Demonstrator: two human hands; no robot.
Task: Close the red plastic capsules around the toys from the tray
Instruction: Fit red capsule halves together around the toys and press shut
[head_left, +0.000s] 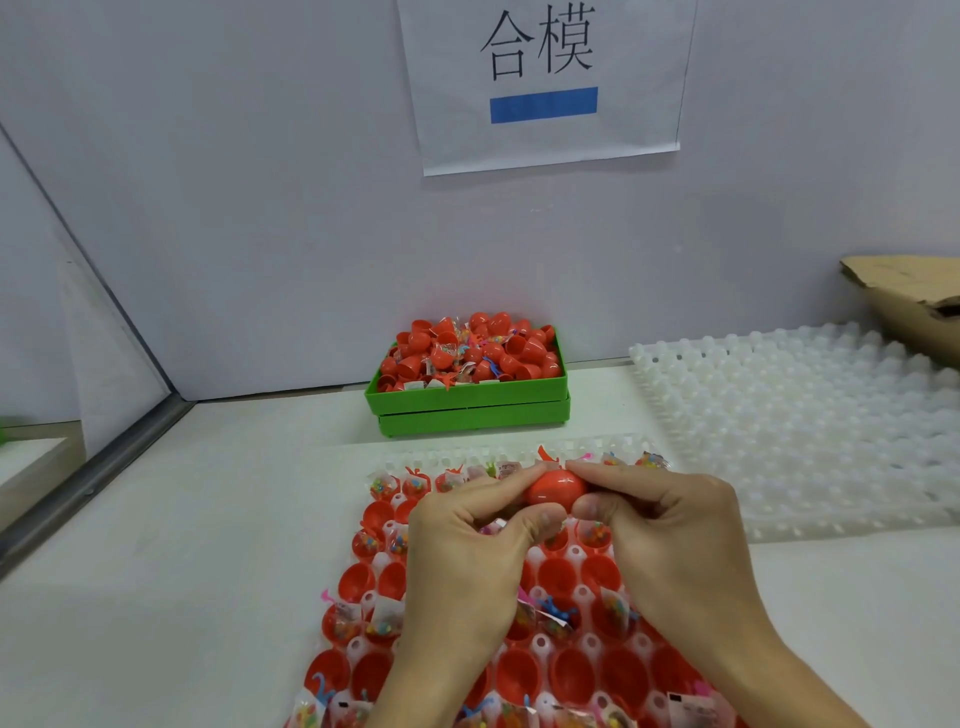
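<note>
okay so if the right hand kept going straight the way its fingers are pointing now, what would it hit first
The right hand points leftward, its fingers already pinching the red capsule, so the capsule is first. Just beyond it are the fingertips of the left hand, which grips the capsule's other side. Depth is hard to judge from one view.

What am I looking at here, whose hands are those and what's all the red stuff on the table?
There is no machine here. One camera worn on a person's head looks down at their own two hands. The left hand and right hand pinch one red capsule between fingers and thumbs, above a white tray. The tray's pockets hold open red capsule halves, some with small bagged toys in them. Behind it sits a green bin heaped with red capsules and toys. To the right lies another white tray with nothing in its pockets, and a piece of cardboard beyond. A paper sign hangs on the wall.
</note>
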